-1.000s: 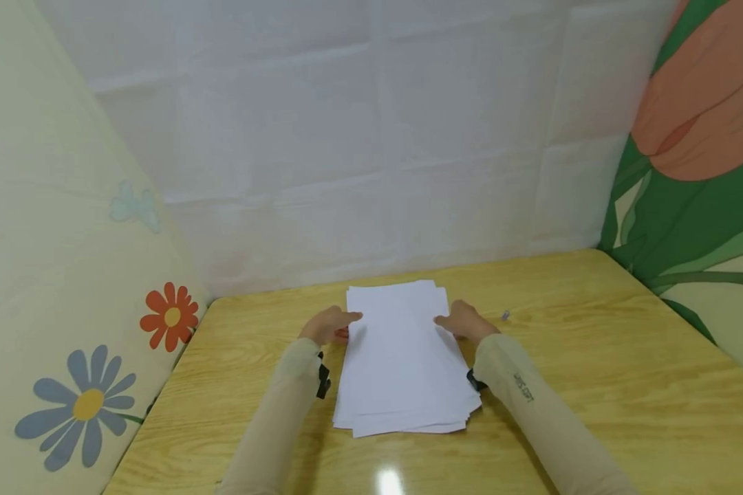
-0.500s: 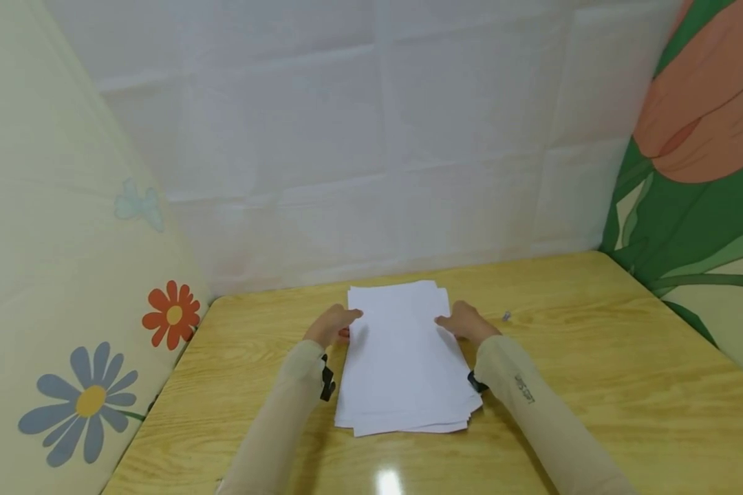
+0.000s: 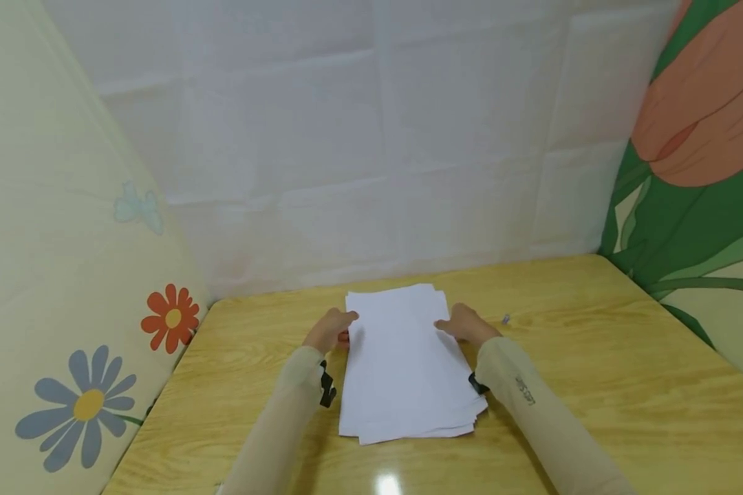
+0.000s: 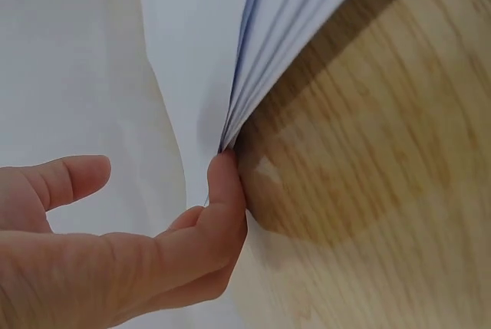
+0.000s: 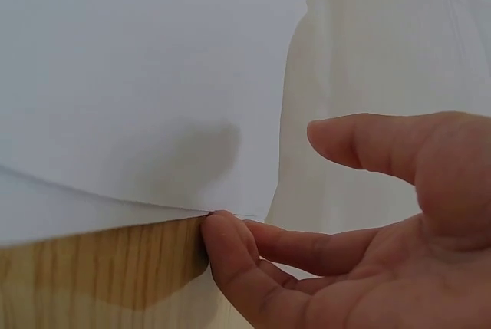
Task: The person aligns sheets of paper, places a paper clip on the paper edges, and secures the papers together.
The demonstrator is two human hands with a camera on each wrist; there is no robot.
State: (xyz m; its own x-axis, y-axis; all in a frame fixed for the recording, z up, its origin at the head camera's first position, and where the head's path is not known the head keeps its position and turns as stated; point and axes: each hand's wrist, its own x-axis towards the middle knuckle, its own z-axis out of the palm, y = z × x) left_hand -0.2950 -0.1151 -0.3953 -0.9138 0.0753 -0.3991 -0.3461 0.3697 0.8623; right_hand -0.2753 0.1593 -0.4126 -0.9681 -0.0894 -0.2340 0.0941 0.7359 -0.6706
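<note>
A stack of white paper sheets (image 3: 396,364) lies lengthwise on the wooden table, its near corners uneven and fanned. My left hand (image 3: 329,328) is at the stack's far left edge. In the left wrist view its bent fingertips touch the side of the layered sheets (image 4: 272,45), with the thumb (image 4: 80,179) raised apart from them. My right hand (image 3: 469,323) is opposite, at the right edge. The right wrist view shows its fingertips (image 5: 222,229) against the paper's edge, while the thumb (image 5: 345,137) hovers clear, casting a shadow on the top sheet.
To the right of the right hand is a small greyish object (image 3: 505,319) on the wooden table (image 3: 594,357). A white cloth (image 3: 371,151) hangs behind the table's far edge. Floral cloths stand along both sides.
The near end of the paper stack has shifted slightly to the right. Both hands stay at its side edges, nearly in place.
</note>
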